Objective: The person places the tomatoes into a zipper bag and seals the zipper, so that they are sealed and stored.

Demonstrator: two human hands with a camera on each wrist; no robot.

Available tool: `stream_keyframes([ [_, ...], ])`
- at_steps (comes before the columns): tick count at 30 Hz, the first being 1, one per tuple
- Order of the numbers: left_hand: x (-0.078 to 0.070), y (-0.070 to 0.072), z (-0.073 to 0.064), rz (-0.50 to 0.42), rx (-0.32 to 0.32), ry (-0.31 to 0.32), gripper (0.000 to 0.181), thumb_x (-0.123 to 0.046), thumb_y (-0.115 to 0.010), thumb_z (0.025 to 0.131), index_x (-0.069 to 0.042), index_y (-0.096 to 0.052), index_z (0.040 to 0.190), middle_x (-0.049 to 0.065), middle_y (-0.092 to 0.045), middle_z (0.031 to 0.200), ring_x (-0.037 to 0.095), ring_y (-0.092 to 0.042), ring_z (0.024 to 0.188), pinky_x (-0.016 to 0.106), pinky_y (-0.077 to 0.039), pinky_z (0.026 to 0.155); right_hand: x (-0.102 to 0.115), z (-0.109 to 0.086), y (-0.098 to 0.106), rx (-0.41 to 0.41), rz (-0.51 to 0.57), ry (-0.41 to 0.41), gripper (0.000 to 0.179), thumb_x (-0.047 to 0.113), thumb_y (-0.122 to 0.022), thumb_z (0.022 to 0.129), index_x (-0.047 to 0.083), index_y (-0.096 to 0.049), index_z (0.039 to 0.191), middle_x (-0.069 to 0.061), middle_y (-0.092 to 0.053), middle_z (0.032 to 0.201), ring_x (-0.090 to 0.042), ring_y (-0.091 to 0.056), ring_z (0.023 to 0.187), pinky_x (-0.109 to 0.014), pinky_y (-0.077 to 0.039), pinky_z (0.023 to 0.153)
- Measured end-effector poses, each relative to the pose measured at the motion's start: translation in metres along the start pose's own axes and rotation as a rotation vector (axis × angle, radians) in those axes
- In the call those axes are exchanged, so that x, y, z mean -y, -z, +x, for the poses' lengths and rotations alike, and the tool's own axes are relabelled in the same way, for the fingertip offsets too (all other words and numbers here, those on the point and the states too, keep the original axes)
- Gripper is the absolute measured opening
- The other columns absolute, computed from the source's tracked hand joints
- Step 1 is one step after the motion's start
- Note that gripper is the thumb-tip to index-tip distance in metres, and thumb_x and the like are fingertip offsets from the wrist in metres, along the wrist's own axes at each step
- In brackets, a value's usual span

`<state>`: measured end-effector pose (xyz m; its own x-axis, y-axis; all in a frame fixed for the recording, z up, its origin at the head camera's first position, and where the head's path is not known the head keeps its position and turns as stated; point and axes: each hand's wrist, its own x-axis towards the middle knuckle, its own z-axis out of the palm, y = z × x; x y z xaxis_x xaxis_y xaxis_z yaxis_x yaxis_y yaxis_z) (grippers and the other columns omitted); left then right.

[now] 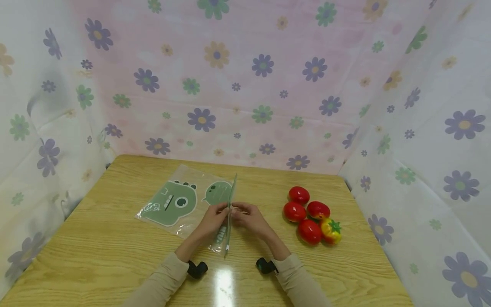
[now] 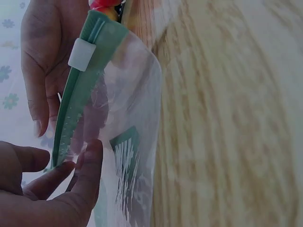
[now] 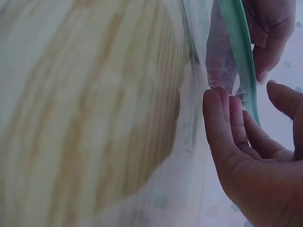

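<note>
A clear zip bag (image 1: 230, 213) with a green zip strip stands upright, nearly edge-on in the head view, its white slider (image 2: 82, 54) at the near end. My left hand (image 1: 212, 219) pinches the strip from the left, thumb and fingers at its edge. From the other side, my right hand (image 1: 251, 219) touches the clear film with fairly straight fingers (image 3: 218, 118); its thumb stands apart from the strip. Flat on the table under and left of the hands lies printed clear plastic (image 1: 174, 204) with green one-eyed monster figures. Part of it is hidden by the left hand.
To the right of the hands, several shiny red fruit-like pieces (image 1: 310, 231) lie clustered on the wooden table (image 1: 96, 238). Beside them is a yellow-and-red one (image 1: 331, 231) with a green top. Flowered cloth (image 1: 238, 106) encloses the back and sides.
</note>
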<state>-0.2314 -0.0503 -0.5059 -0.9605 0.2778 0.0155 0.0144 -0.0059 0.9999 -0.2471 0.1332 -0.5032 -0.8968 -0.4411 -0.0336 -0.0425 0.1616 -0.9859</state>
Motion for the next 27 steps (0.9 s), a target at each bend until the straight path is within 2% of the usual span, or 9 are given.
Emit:
stream_keyframes([
  [2,0.0,-0.001,0.0,-0.018,-0.021,0.017,0.037,-0.008,-0.047,0.108,0.013,-0.053,0.138,0.024,-0.067,0.117,0.018,-0.066,0.096,0.027,-0.057,0.082,0.001,0.0,-0.002,-0.012,-0.018,0.006,0.047,0.013,-0.06,0.103,-0.008,-0.049,0.144,-0.026,-0.06,0.125,-0.024,-0.068,0.106,-0.044,-0.06,0.091],
  [10,0.0,-0.003,-0.001,0.013,-0.107,-0.022,0.033,-0.007,-0.055,0.105,0.012,-0.06,0.131,0.027,-0.066,0.12,0.016,-0.066,0.093,0.029,-0.059,0.08,0.006,-0.002,-0.007,-0.053,-0.037,0.045,0.044,0.009,-0.062,0.101,-0.008,-0.051,0.14,-0.029,-0.055,0.127,-0.037,-0.067,0.111,-0.039,-0.063,0.085],
  [13,0.0,-0.003,-0.002,0.003,-0.125,-0.045,0.031,-0.003,-0.055,0.104,0.013,-0.06,0.13,0.029,-0.066,0.119,0.022,-0.068,0.096,0.028,-0.06,0.08,0.008,-0.003,-0.009,-0.075,-0.042,0.055,0.043,0.007,-0.063,0.1,-0.008,-0.052,0.139,-0.028,-0.055,0.127,-0.036,-0.068,0.109,-0.037,-0.063,0.083],
  [20,0.0,-0.006,-0.001,0.067,-0.186,-0.105,0.035,0.009,-0.054,0.096,0.018,-0.055,0.13,0.032,-0.068,0.115,0.04,-0.069,0.106,0.038,-0.061,0.088,0.011,0.0,-0.012,-0.144,-0.061,0.091,0.042,0.0,-0.064,0.097,-0.009,-0.051,0.136,-0.031,-0.054,0.125,-0.029,-0.069,0.091,-0.033,-0.063,0.074],
  [23,-0.001,-0.007,0.0,0.081,-0.206,-0.095,0.036,0.011,-0.054,0.093,0.019,-0.055,0.129,0.032,-0.068,0.113,0.04,-0.07,0.103,0.036,-0.061,0.086,0.012,0.0,-0.012,-0.15,-0.068,0.091,0.042,-0.002,-0.063,0.097,-0.008,-0.051,0.137,-0.03,-0.054,0.125,-0.024,-0.068,0.089,-0.029,-0.062,0.071],
  [27,-0.003,-0.008,0.002,0.072,-0.235,-0.049,0.037,0.011,-0.056,0.092,0.018,-0.057,0.128,0.03,-0.069,0.112,0.034,-0.07,0.1,0.031,-0.061,0.081,0.015,0.0,-0.012,-0.126,-0.068,0.082,0.041,-0.003,-0.06,0.098,-0.005,-0.051,0.139,-0.027,-0.054,0.127,-0.021,-0.068,0.087,-0.027,-0.062,0.069],
])
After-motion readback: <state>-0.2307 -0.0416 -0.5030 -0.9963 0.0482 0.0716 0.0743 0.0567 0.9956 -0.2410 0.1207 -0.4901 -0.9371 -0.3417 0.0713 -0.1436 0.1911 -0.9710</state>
